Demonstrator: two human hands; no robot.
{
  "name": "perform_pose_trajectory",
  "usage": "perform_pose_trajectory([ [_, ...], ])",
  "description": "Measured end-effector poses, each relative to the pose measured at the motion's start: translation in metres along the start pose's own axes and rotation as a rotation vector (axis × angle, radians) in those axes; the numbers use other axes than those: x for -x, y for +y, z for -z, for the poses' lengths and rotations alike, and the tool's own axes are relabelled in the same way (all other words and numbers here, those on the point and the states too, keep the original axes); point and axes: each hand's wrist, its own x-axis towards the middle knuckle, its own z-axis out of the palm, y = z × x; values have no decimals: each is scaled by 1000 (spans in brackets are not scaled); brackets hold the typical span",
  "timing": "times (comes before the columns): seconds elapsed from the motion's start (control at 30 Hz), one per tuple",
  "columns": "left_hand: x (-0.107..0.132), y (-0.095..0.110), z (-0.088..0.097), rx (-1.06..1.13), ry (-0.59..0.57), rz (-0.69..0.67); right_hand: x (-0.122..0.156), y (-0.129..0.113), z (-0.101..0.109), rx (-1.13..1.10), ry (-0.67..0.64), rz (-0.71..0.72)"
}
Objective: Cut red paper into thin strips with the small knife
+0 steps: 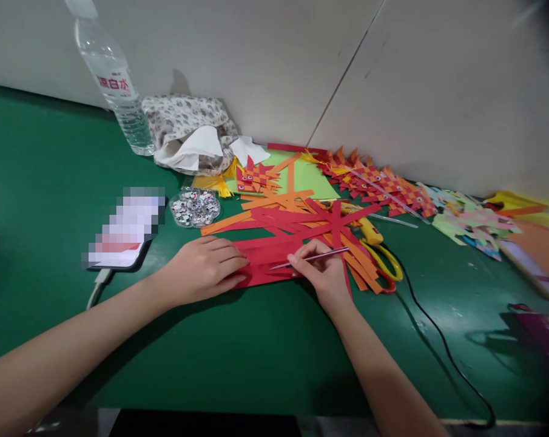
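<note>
A sheet of red paper (267, 252) lies on the green table. My left hand (208, 270) rests flat on the sheet's left part, its fingers stretched out and holding nothing. Over the right part of the sheet, my right hand (322, 267) is closed round a slim, dark pencil (324, 255). The pencil slants, with its point to the left, at or just above the red surface; contact is too fine to make out. Behind and right of the sheet lie loose red strips (301, 221) and orange strips (363, 264) of paper, crossing each other.
Yellow-handled scissors (395, 264) and a black cable (438, 334) are at the right. Woven paper fish (383, 182) lie near the wall. To the left are a phone (131, 227), a box of googly eyes (196, 208), a water bottle (113, 79) and a tissue pouch (187, 115).
</note>
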Motion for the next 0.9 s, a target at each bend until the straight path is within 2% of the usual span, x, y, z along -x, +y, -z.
perform_pose_trajectory([
  [0.13, 1, 1, -5, 43, -4, 45, 0, 2, 0, 5, -51, 9],
  [0.3, 2, 3, -7, 87, -10, 100, 1, 2, 0, 24, -54, 10],
  [0.57, 4, -2, -4, 48, 37, 78, 4, 5, 0, 30, -31, 6],
  [0.9, 1, -2, -5, 62, 1, 104, 6, 5, -6, 92, -38, -9],
])
